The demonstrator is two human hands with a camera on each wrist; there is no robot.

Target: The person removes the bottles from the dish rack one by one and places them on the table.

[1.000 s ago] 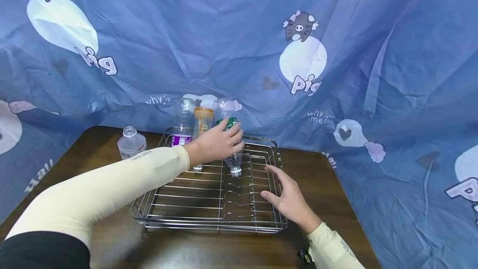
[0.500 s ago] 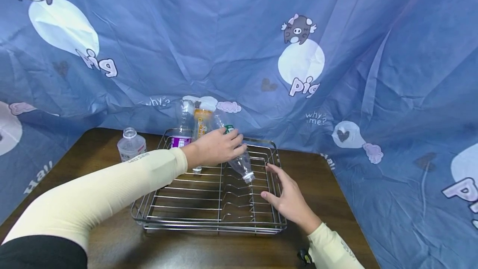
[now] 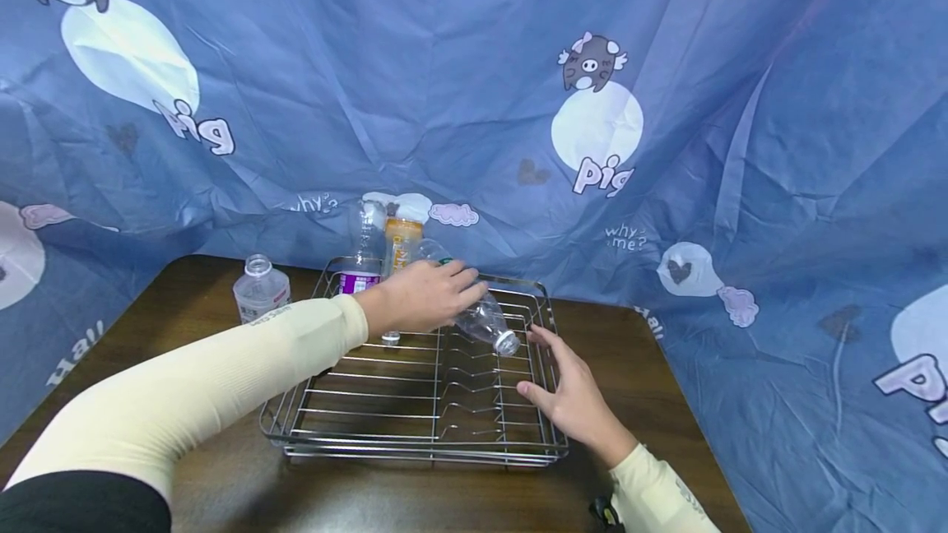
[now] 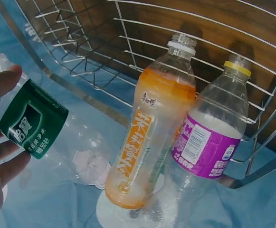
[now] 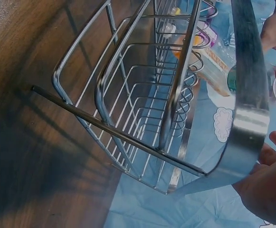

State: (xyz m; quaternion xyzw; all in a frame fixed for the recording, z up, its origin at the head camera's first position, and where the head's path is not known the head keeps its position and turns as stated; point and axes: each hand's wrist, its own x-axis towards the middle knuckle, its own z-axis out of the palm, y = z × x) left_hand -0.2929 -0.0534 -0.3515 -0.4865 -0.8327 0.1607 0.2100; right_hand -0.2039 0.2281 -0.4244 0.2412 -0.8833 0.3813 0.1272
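Note:
My left hand (image 3: 425, 296) grips a clear plastic water bottle (image 3: 485, 321) by its green label (image 4: 33, 118), thumb on one side and fingers on the other. The bottle slants over the back right of the wire dish rack (image 3: 434, 437), its white-ringed neck pointing right and toward me. My right hand (image 3: 578, 401) is at the rack's right rim, thumb and fingers spread apart, with the bottle neck close by. Left of the held bottle, an orange-labelled bottle (image 4: 152, 137) and a purple-labelled bottle (image 4: 211, 142) stand neck-down in the rack.
A clear, uncapped bottle (image 3: 261, 290) stands upright on the brown wooden table (image 3: 222, 488), left of the rack. Behind the table hangs a blue cloth (image 3: 474, 89) printed with pigs. A small dark object (image 3: 606, 510) lies by the right sleeve.
The green-labelled bottle has gone from nearly upright, neck down, to a slant, its neck swinging right and up toward the right hand. The right hand has stayed in place.

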